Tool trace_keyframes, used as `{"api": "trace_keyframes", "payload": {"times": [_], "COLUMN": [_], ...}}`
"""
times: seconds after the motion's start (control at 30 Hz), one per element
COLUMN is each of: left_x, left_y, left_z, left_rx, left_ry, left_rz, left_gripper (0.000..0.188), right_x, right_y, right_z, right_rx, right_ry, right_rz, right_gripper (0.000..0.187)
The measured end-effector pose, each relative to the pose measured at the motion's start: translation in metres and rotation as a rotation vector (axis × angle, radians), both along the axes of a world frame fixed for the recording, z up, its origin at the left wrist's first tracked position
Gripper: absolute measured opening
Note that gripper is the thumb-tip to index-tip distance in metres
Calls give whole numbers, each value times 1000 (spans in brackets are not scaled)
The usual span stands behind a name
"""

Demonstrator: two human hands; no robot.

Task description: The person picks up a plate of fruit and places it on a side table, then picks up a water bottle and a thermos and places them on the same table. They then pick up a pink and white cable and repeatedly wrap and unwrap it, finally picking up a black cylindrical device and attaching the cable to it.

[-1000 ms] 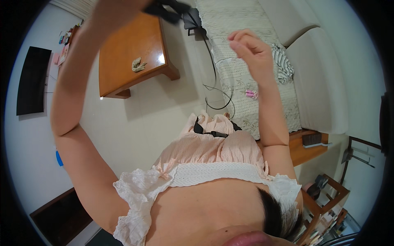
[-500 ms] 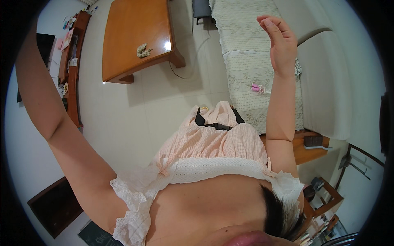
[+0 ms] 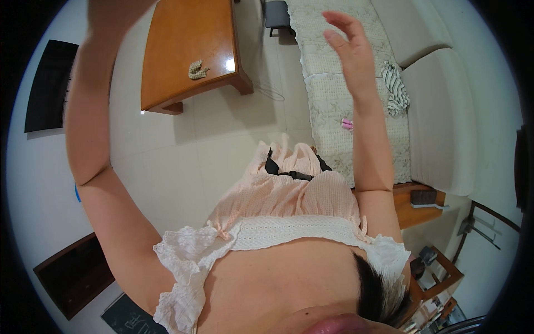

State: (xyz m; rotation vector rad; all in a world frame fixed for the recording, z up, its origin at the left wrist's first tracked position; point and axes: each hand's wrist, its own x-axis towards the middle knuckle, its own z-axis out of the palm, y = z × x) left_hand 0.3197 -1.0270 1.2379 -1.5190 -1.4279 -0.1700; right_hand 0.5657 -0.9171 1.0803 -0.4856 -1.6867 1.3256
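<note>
My right hand [image 3: 353, 53] is raised in front of the sofa, its fingers curved and its thumb apart, with nothing visible in it. A gap shows between the thumb and the index finger. My left arm reaches up on the left side, and only the base of my left hand [image 3: 119, 14] shows at the upper edge; its fingers are out of the picture. The wooden table [image 3: 183, 39] lies just right of that hand. On it rests a small checked cloth band [image 3: 197, 70]. A pink object [image 3: 347, 123] lies on the sofa cover beside my right forearm.
The sofa [image 3: 328, 89] with its quilted cover runs along the right, with a striped cloth [image 3: 395, 89] on it. A grey stool [image 3: 276, 15] stands beyond. A thin looped cord [image 3: 271, 93] shows over the tiled floor. A black screen [image 3: 51, 86] is on the left wall.
My left arm has swung inward to the right, and its hand now enters at the top. My right hand has shifted left and its thumb has parted from the fingers. The cord's shape differs.
</note>
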Motion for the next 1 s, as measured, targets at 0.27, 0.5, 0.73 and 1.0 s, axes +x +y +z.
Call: {"api": "trace_keyframes", "payload": {"times": [0.27,0.5,0.73,1.0], "left_x": [35,24,46,57], "left_y": [16,25,22,11], "left_z": [-64,-137,-153,-163], "left_rx": [-182,-149,-644,-961], "left_ry": [-340,-964,-2221,-2510], "left_rz": [-125,-213,-722,-934], "left_gripper": [23,17,13,23], "right_x": [-39,-25,-22,-8], "right_y": [-32,-59,-73,-56], "right_z": [-19,-11,-31,-40], "right_rx": [-41,-322,-479,-578], "right_ry": [118,35,-143,-201], "right_rz": [56,164,726,616], "right_gripper": [30,32,38,41]}}
